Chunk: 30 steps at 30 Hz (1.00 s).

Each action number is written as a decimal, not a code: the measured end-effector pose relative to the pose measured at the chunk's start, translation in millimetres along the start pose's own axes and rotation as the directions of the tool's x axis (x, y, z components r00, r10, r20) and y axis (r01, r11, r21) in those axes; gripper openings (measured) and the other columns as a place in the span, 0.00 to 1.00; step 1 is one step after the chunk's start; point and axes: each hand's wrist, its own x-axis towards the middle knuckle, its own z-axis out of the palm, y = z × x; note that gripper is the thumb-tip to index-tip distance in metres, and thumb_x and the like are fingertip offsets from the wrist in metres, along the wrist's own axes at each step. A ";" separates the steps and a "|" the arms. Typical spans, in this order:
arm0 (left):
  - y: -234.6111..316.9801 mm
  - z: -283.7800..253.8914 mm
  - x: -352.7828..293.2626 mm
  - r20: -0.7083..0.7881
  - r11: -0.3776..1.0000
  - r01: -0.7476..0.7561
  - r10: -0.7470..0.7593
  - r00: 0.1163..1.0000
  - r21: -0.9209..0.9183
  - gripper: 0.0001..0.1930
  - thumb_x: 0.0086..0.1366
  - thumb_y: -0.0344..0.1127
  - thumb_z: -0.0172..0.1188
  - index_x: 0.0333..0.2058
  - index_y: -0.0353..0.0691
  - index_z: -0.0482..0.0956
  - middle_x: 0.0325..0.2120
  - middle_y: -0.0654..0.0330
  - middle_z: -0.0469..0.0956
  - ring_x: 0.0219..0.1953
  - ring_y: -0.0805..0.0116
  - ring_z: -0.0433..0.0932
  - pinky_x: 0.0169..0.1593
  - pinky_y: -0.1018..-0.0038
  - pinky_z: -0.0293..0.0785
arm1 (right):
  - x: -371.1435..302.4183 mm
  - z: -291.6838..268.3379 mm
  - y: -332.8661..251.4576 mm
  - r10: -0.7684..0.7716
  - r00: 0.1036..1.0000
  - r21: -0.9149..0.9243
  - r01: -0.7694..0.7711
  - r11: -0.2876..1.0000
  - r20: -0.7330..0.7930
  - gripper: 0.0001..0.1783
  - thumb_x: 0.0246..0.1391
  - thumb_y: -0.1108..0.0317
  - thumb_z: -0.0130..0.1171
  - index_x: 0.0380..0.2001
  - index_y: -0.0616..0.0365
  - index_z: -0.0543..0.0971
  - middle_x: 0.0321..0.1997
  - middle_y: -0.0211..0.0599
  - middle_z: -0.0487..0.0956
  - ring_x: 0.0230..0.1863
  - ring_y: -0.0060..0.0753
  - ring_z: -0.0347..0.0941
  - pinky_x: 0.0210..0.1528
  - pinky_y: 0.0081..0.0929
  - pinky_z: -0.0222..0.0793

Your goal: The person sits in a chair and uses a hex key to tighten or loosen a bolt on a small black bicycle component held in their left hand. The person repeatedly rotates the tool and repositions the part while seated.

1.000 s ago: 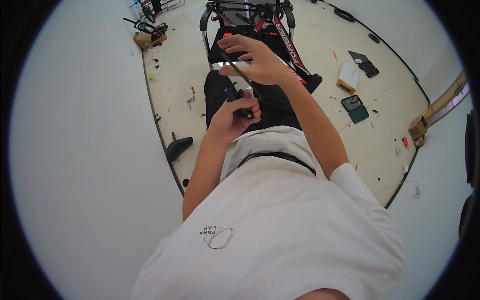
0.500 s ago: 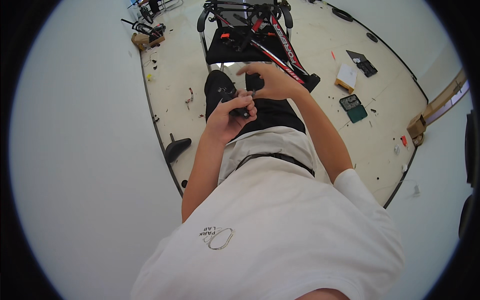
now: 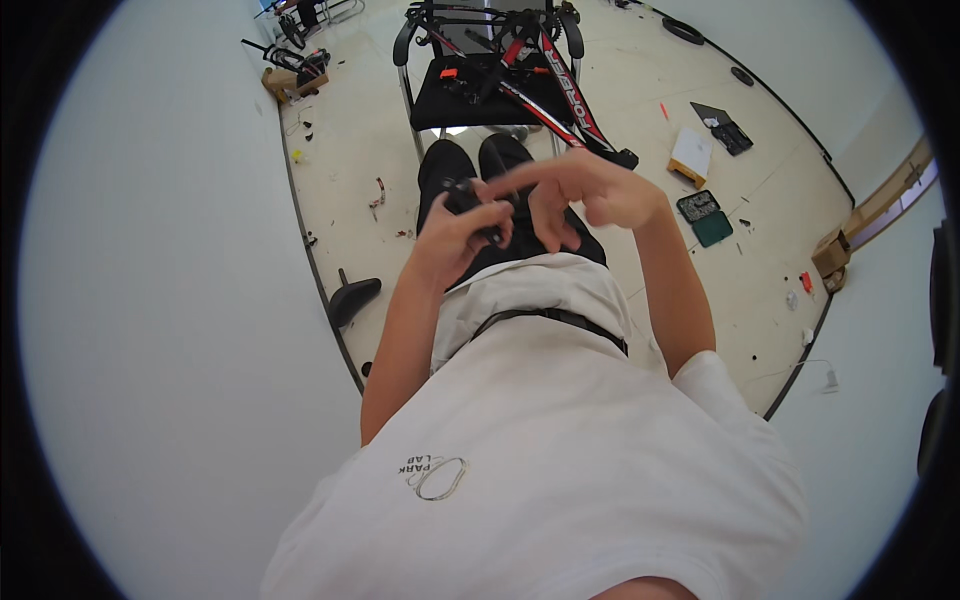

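Above my lap, my left hand (image 3: 450, 235) is closed around a small black part (image 3: 462, 197). The part has a dark, uneven upper end poking out past the thumb; its exact kind is hard to make out. To its right is my right hand (image 3: 605, 192), fingers apart and slightly smeared by motion. Its index finger stretches left to the top of the black part, seemingly at or over it, while the other fingers hang loosely downward. Nothing shows in the right hand. Beyond my knees, a red, black and white bicycle frame (image 3: 577, 97) rests across a black chair (image 3: 438, 108).
A bicycle saddle (image 3: 353, 298) lies on the floor by the left wall. To the right are an opened green case (image 3: 712, 228) of small parts, a white and yellow box (image 3: 692, 153), an opened black tool case (image 3: 733, 136) and a cardboard box (image 3: 832, 252). A tyre (image 3: 684, 30) lies farther back.
My right hand has pulled away from the left hand, moving right and nearer to me, its index finger now stretched out leftward. My left hand still holds the black part in nearly the same place.
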 end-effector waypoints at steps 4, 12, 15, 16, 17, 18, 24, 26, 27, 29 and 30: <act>3.8 16.4 -6.6 0.107 0.996 0.008 -0.017 0.994 0.086 0.12 0.56 0.22 0.62 0.31 0.40 0.66 0.22 0.59 0.73 0.24 0.67 0.76 0.27 0.69 0.70 | 12.1 -17.9 8.9 0.397 0.900 -0.152 -0.425 0.893 -0.181 0.43 0.60 0.33 0.34 0.53 0.63 0.75 0.10 0.33 0.69 0.10 0.20 0.62 0.16 0.19 0.61; 24.3 -1.4 -5.9 -0.084 0.963 -0.163 0.184 0.979 0.216 0.13 0.56 0.23 0.62 0.28 0.42 0.65 0.21 0.60 0.73 0.25 0.67 0.75 0.30 0.71 0.70 | -37.9 2.2 31.4 0.274 0.935 0.167 -0.314 0.935 0.226 0.60 0.50 0.20 0.19 0.50 0.69 0.75 0.08 0.28 0.66 0.06 0.15 0.56 0.10 0.14 0.53; 13.0 7.9 -7.1 -0.019 0.951 -0.119 0.129 0.991 0.286 0.13 0.54 0.22 0.64 0.28 0.41 0.66 0.21 0.61 0.72 0.24 0.68 0.76 0.29 0.72 0.71 | -29.4 1.9 14.2 0.095 0.990 0.199 -0.115 0.973 0.107 0.59 0.52 0.21 0.21 0.58 0.68 0.69 0.08 0.27 0.65 0.06 0.14 0.55 0.10 0.14 0.51; 10.1 13.9 -7.9 0.012 0.943 -0.105 0.107 0.994 0.315 0.13 0.53 0.21 0.64 0.27 0.41 0.66 0.21 0.61 0.72 0.24 0.69 0.76 0.29 0.72 0.72 | -25.1 0.9 9.5 0.093 0.994 0.201 -0.101 0.974 0.049 0.56 0.54 0.22 0.22 0.61 0.65 0.65 0.08 0.25 0.64 0.07 0.14 0.53 0.10 0.14 0.47; 8.6 21.3 -11.8 0.035 0.918 -0.054 0.043 0.998 0.393 0.15 0.50 0.19 0.65 0.26 0.40 0.66 0.21 0.61 0.72 0.24 0.69 0.76 0.29 0.72 0.73 | -20.0 -3.8 9.8 0.142 0.990 0.166 -0.138 0.976 -0.010 0.54 0.56 0.24 0.22 0.62 0.62 0.65 0.09 0.25 0.64 0.07 0.14 0.53 0.10 0.14 0.46; 6.9 23.4 -12.3 0.113 0.908 -0.045 -0.003 0.994 0.417 0.14 0.50 0.21 0.67 0.27 0.37 0.67 0.21 0.58 0.75 0.24 0.70 0.78 0.30 0.75 0.74 | -16.6 -10.1 10.3 0.189 0.979 0.131 -0.178 0.975 -0.072 0.51 0.58 0.25 0.22 0.63 0.59 0.64 0.09 0.25 0.64 0.07 0.14 0.52 0.10 0.15 0.45; 13.3 16.0 -6.1 0.144 0.924 -0.097 0.046 0.989 0.370 0.12 0.52 0.21 0.64 0.26 0.38 0.66 0.21 0.60 0.72 0.23 0.69 0.76 0.29 0.73 0.72 | -20.8 5.8 80.1 0.437 0.900 0.195 -0.431 0.881 0.014 0.33 0.67 0.43 0.36 0.50 0.63 0.74 0.15 0.31 0.70 0.13 0.20 0.64 0.16 0.18 0.58; -3.9 -7.9 4.4 0.077 0.936 -0.014 -0.014 0.997 0.353 0.11 0.54 0.23 0.63 0.26 0.38 0.67 0.21 0.59 0.73 0.23 0.68 0.76 0.28 0.73 0.72 | -1.4 14.5 127.4 0.532 0.834 0.228 -0.495 0.839 -0.147 0.18 0.62 0.59 0.49 0.39 0.65 0.78 0.23 0.35 0.76 0.23 0.23 0.71 0.24 0.22 0.65; -9.5 -20.2 7.5 -0.007 0.951 0.095 -0.097 0.995 0.295 0.10 0.54 0.23 0.62 0.27 0.39 0.68 0.21 0.60 0.73 0.23 0.67 0.76 0.27 0.73 0.72 | -5.8 26.5 167.0 0.440 0.884 -0.032 -0.450 0.892 -0.160 0.18 0.60 0.57 0.53 0.34 0.64 0.79 0.22 0.35 0.76 0.24 0.25 0.72 0.27 0.23 0.67; -20.6 -40.2 7.8 -0.152 0.959 0.172 -0.140 0.978 0.223 0.10 0.54 0.22 0.62 0.26 0.40 0.69 0.20 0.61 0.72 0.22 0.67 0.76 0.26 0.73 0.72 | -2.3 34.4 188.2 0.337 0.931 -0.286 -0.365 0.886 -0.143 0.17 0.55 0.57 0.58 0.28 0.63 0.79 0.22 0.35 0.77 0.25 0.28 0.73 0.32 0.27 0.68; -21.0 -46.4 10.8 -0.170 0.957 0.191 -0.155 0.973 0.218 0.10 0.54 0.22 0.63 0.26 0.41 0.69 0.20 0.61 0.72 0.22 0.66 0.76 0.26 0.72 0.72 | -2.5 40.0 186.0 0.350 0.926 -0.259 -0.376 0.890 -0.141 0.15 0.52 0.58 0.60 0.27 0.62 0.79 0.22 0.35 0.78 0.25 0.29 0.72 0.33 0.28 0.68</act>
